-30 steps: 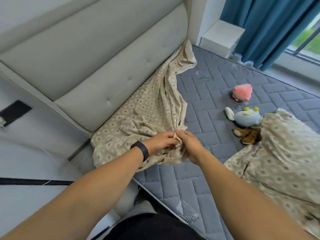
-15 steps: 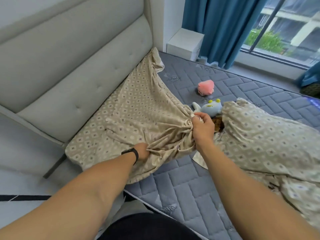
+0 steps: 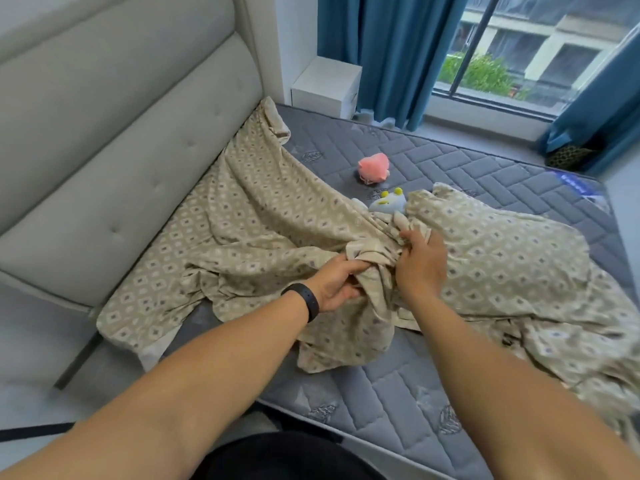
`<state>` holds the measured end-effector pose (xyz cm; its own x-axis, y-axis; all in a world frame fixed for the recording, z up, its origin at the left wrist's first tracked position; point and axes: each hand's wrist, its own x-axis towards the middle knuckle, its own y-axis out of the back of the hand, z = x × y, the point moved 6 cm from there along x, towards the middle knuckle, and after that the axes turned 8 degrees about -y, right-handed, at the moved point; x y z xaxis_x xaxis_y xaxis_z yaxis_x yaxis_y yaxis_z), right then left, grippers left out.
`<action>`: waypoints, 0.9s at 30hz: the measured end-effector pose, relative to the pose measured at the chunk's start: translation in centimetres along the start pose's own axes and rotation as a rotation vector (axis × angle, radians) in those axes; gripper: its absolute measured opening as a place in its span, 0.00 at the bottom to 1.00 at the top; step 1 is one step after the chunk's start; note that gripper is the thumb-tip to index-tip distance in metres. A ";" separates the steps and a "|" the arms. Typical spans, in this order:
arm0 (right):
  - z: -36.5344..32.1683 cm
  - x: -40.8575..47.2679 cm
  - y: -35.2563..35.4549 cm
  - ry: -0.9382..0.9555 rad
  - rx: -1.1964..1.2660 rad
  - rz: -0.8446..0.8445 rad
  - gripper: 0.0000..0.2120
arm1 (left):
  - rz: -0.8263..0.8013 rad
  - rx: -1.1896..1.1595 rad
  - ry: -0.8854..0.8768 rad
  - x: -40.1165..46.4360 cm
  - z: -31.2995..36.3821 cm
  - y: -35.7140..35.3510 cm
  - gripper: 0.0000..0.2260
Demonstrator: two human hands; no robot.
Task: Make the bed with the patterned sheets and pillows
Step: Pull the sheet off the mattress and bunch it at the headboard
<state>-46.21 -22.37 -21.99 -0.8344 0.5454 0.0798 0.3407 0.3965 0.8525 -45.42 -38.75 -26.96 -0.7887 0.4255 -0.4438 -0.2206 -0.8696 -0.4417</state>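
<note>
One grey quilted mattress (image 3: pixel 433 386), one beige patterned sheet (image 3: pixel 263 216) bunched across it by the headboard (image 3: pixel 121 140), two soft toys: pink (image 3: pixel 374 167), pale blue (image 3: pixel 387 202). Left hand (image 3: pixel 334 284) fingers curled, gripping a sheet fold; right hand (image 3: pixel 420 259) pinches the sheet just beside it.

A bed with a bare grey quilted mattress (image 3: pixel 398 393) is seen, set against a pale padded headboard (image 3: pixel 121 140). A beige patterned sheet (image 3: pixel 249 223) is spread in loose folds along the headboard side and is bunched toward the middle of the mattress. A pillow (image 3: pixel 502 258) in the same pattern is laid to the right, touching the bunched cloth. A pink soft toy (image 3: pixel 374 167) is placed apart on the bare quilting, and a pale blue soft toy (image 3: pixel 386 203) is partly covered between sheet and pillow.
</note>
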 end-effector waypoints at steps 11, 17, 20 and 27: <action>-2.7 -6.7 -9.6 -0.014 -0.346 -0.477 0.27 | 0.217 0.081 0.152 -3.2 -3.4 11.6 0.12; -8.6 -10.7 -14.4 -0.016 -0.449 -0.707 0.29 | 0.308 0.220 0.186 -3.5 -1.6 20.3 0.23; -12.5 -12.7 -17.6 0.114 -0.458 -0.829 0.26 | 0.387 0.297 0.212 -4.4 -1.6 26.0 0.16; -20.3 -17.6 -27.9 0.298 -0.497 -1.042 0.22 | 0.545 0.487 0.290 -6.3 -4.0 41.5 0.14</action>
<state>-49.87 -58.01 -36.72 -0.7001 -0.0887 -0.7085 -0.7108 0.1809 0.6797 -47.34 -76.53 -45.59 -0.6918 -0.1027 -0.7148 -0.1249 -0.9579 0.2585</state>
